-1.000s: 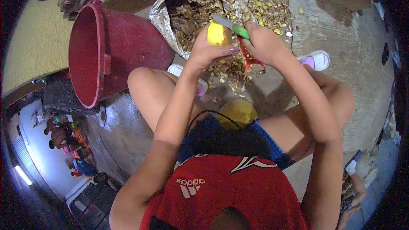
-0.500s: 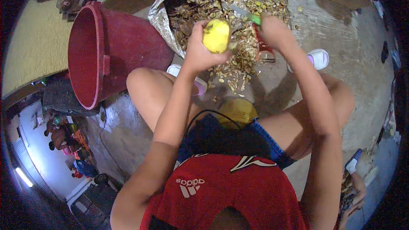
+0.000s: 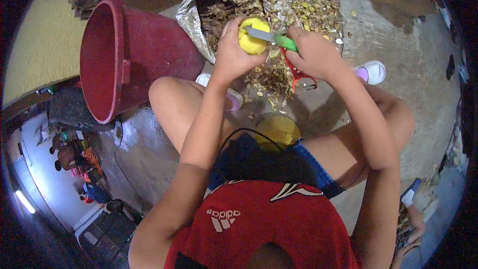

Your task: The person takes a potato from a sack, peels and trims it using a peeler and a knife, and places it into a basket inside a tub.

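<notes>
My left hand (image 3: 233, 56) is closed around a yellow peeled fruit (image 3: 253, 47) that looks like a mango, with a dark spot on its upper left. In my right hand (image 3: 318, 54) is a small knife (image 3: 285, 43) with a green handle. Its short blade lies across the face of the fruit. A red tool shaped like a Y peeler (image 3: 297, 73) sticks out below my right hand and seems held along with the knife. Beneath both hands are loose peels (image 3: 271, 80) and an open whitish sack (image 3: 189, 17) full of brown peels.
A large dark red bucket (image 3: 149, 50) lies on its side at the left. Between my legs stands a yellow round container (image 3: 279, 130). My shoes flank the peel heap. Several people (image 3: 74, 162) are at the far lower left, and another person's arm (image 3: 416, 224) shows at lower right.
My right hand has moved left and slightly down, bringing the knife blade from beside the fruit onto its face. The red tool has shifted with that hand. The fruit has turned a little.
</notes>
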{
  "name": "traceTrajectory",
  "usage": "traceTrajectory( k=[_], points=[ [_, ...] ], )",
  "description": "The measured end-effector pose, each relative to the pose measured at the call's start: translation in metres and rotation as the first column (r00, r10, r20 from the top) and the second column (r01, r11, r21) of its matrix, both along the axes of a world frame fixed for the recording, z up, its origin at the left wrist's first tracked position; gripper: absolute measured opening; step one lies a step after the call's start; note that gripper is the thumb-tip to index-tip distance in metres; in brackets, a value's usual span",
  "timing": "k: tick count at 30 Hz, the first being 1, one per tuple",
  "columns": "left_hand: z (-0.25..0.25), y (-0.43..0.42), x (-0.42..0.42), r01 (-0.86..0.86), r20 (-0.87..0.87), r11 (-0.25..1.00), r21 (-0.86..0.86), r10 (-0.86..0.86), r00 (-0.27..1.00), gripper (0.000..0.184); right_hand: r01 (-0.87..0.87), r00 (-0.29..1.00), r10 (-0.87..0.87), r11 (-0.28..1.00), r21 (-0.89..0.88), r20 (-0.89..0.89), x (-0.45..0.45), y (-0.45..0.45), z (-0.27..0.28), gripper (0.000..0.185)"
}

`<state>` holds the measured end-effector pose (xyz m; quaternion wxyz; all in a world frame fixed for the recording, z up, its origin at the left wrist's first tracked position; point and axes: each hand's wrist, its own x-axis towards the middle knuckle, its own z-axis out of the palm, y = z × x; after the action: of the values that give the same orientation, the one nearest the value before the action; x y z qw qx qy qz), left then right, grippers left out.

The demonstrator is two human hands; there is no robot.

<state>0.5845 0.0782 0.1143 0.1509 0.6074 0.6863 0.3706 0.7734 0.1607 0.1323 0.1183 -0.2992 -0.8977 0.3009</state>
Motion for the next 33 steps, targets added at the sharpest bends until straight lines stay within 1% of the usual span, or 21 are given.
traceTrajectory(
  k=[3,6,9,12,14,15,18,19,22,23,24,25,26,27,30,31,33],
  points=[
    [0.002,-0.002,0.006,-0.015,0.117,0.997,-0.081,0.025,0.993,0.072,0.022,0.998,-0.019,0.999,-0.042,0.067,0.000,0.002,-0.007,0.024],
    [0.004,-0.003,0.008,-0.020,0.157,0.995,-0.101,0.035,0.987,0.072,-0.015,0.992,0.030,0.993,-0.121,0.119,0.000,0.004,-0.001,0.023],
    [0.007,-0.004,0.008,-0.017,0.171,0.996,-0.092,0.032,0.985,0.071,-0.043,0.999,0.045,0.995,-0.087,0.020,-0.001,0.004,-0.011,0.023],
    [0.013,-0.005,0.007,-0.004,0.079,0.995,-0.099,0.012,0.997,0.069,0.008,0.996,0.009,0.983,-0.185,0.089,-0.003,0.010,-0.024,0.026],
    [0.021,-0.009,0.011,0.084,0.115,0.996,0.021,-0.086,0.990,0.069,0.062,0.959,0.009,0.968,-0.242,0.283,0.008,0.032,-0.060,0.029],
    [0.023,-0.009,0.011,0.131,0.126,0.988,0.085,-0.142,0.982,0.069,0.097,0.928,0.008,0.960,-0.264,0.373,0.008,0.037,-0.057,0.031],
    [0.014,-0.007,-0.002,0.004,0.113,1.000,-0.009,-0.003,0.994,0.070,0.121,0.906,0.003,0.956,-0.265,0.423,0.004,0.022,-0.048,0.033],
    [0.013,-0.008,-0.006,-0.030,0.084,0.998,-0.054,0.035,0.996,0.072,0.130,0.931,-0.011,0.944,-0.304,0.365,0.002,0.017,-0.047,0.032],
    [0.014,-0.004,-0.011,-0.028,0.287,0.994,-0.102,0.057,0.956,0.078,0.110,0.966,-0.008,0.916,-0.385,0.258,-0.001,0.020,-0.046,0.030],
    [0.012,-0.003,-0.009,0.000,0.490,0.995,-0.101,0.050,0.870,0.076,0.173,0.976,-0.118,0.930,-0.324,0.182,0.000,0.021,-0.053,0.028],
    [0.011,-0.003,-0.006,0.022,0.669,0.995,-0.095,0.048,0.742,0.075,0.167,0.978,-0.113,0.932,-0.323,0.177,0.000,0.022,-0.051,0.027],
    [0.010,-0.003,-0.004,0.038,0.814,0.996,-0.083,0.045,0.579,0.074,0.157,0.980,-0.106,0.933,-0.322,0.170,-0.001,0.025,-0.047,0.026],
    [0.009,-0.004,-0.003,0.053,0.920,0.996,-0.066,0.041,0.391,0.074,0.148,0.982,-0.100,0.935,-0.323,0.160,-0.002,0.027,-0.042,0.026],
    [0.012,-0.005,-0.003,0.086,0.943,0.991,-0.105,0.072,0.324,0.075,0.148,0.987,-0.119,0.930,-0.336,0.106,-0.004,0.022,-0.034,0.023],
    [0.003,-0.002,0.002,0.154,0.982,0.984,-0.086,0.058,0.180,0.077,0.101,0.993,-0.079,0.949,-0.297,0.085,-0.006,0.016,-0.030,0.022],
    [0.001,0.001,0.003,0.167,0.981,0.982,-0.084,0.051,0.190,0.077,0.102,0.993,-0.083,0.955,-0.279,0.081,-0.006,0.013,-0.026,0.022],
    [-0.001,0.002,0.005,0.201,0.988,0.976,-0.088,0.060,0.142,0.076,0.104,0.994,-0.089,0.964,-0.243,0.071,-0.008,0.007,-0.015,0.023]
  ],
)
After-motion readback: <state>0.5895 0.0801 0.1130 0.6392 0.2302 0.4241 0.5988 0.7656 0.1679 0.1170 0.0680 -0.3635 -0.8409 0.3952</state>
